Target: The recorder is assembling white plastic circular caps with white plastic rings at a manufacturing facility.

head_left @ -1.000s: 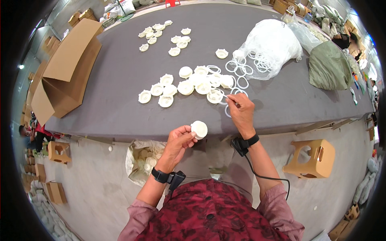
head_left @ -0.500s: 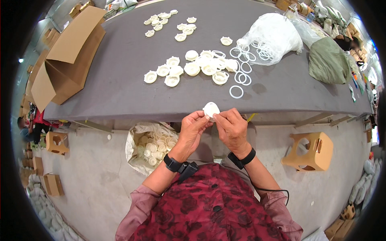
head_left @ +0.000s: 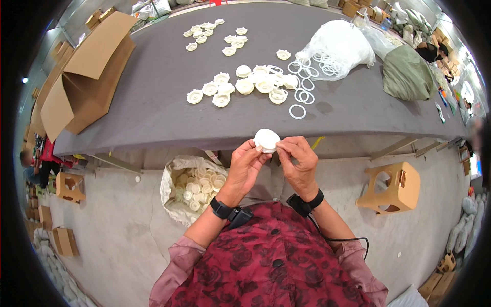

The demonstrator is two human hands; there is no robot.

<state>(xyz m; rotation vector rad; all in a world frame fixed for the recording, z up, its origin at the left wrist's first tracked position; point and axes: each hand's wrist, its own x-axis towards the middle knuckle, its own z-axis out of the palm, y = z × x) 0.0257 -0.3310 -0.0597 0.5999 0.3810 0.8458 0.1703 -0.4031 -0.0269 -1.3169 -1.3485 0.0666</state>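
Left hand (head_left: 244, 166): is pinching the round white plastic cap (head_left: 266, 139) from its left rim, fingers closed around it.
Right hand (head_left: 299, 161): is pressing fingertips against the cap's right edge, so both hands are sharing the hold.
Cap position: is being held in the air just in front of the near edge of the grey table (head_left: 153, 102), above the person's lap.
Handling: the cap is looking light, stiff and smooth, likely a little slippery; gripping across its rim seems the surest hold.
Table top: similar cream caps (head_left: 240, 84) are lying in a loose cluster, with thin white rings (head_left: 302, 94) scattered just beside them and spilling from a white plastic bag (head_left: 340, 46).
Farther caps: a second small group (head_left: 212, 33) is sitting near the far edge.
Left end: an open cardboard box (head_left: 84, 77) is resting on the table.
Right end: a green sack (head_left: 406, 74) is lying on the table.
Floor: a sack of caps (head_left: 192, 187) is standing open under the table edge; a tan plastic stool (head_left: 391, 187) is standing to the right on the concrete.
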